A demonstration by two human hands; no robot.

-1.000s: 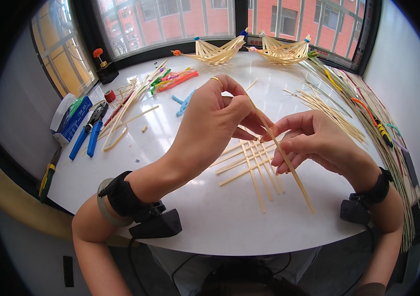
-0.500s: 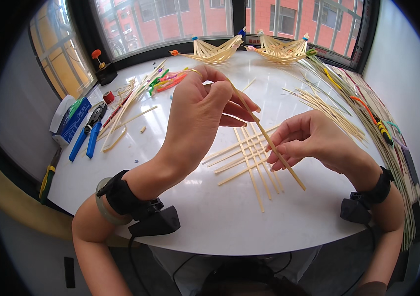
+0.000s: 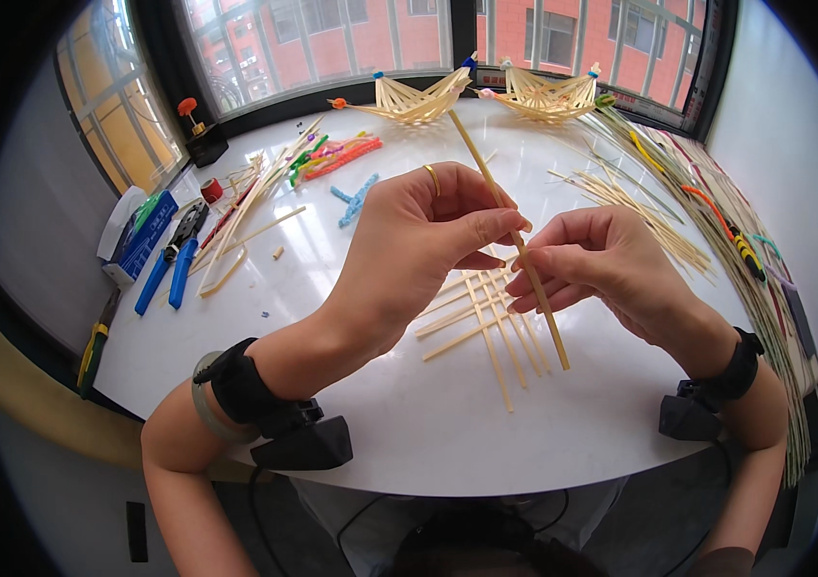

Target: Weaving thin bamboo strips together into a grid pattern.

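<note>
A single pale bamboo strip [image 3: 550,332] slants above the table, its far end up and its near end toward me. My left hand [image 3: 428,226] pinches it around the middle between thumb and fingers. Just nearer along the strip, my right hand [image 3: 592,255] grips it too, thumb against fingertips. Beneath both hands lies a woven lattice of bamboo strips [image 3: 494,337], crossing over and under each other on the white table. The hands hide its far and right parts.
Two woven bamboo baskets [image 3: 419,101] stand at the back by the window. Blue-handled pliers [image 3: 178,255], a blue box [image 3: 140,236] and coloured fuzzy sticks [image 3: 337,154] lie left, with a light-blue twisted piece [image 3: 356,199] nearer. Loose strips [image 3: 644,216] and long bundles lie right.
My left hand has slid down the strip toward my right hand, uncovering the light-blue piece. The strip's near end has swung left and it stands steeper. My right hand has shifted slightly.
</note>
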